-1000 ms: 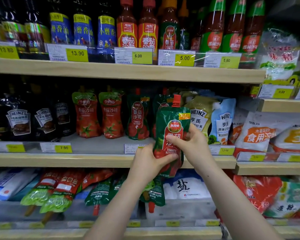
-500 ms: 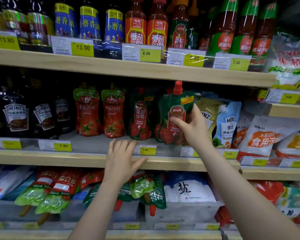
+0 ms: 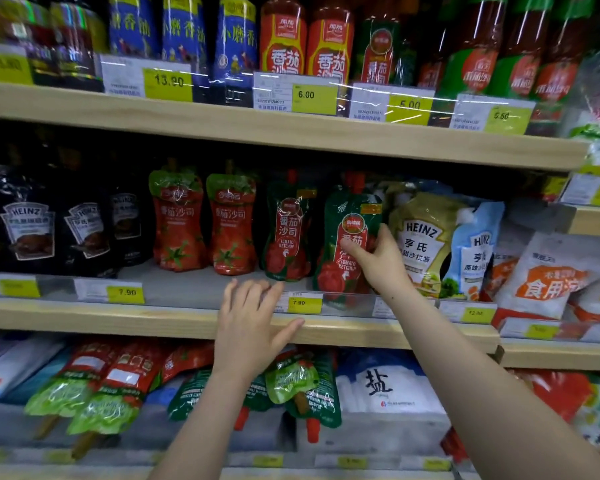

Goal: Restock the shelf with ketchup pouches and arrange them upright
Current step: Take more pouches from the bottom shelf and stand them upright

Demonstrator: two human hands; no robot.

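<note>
Green ketchup pouch (image 3: 349, 244) gripped, right hand (image 3: 378, 261) outstretched

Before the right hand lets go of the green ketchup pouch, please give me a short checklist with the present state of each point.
1. Green ketchup pouch stands upright on the middle shelf: ok.
2. Red cap at top: ok.
3. Label faces front: ok.
4. Right hand grip on the pouch: ok.
5. Left hand free, resting at the shelf edge: ok.
6. Pouch base flat behind the price rail: cannot tell.
</note>
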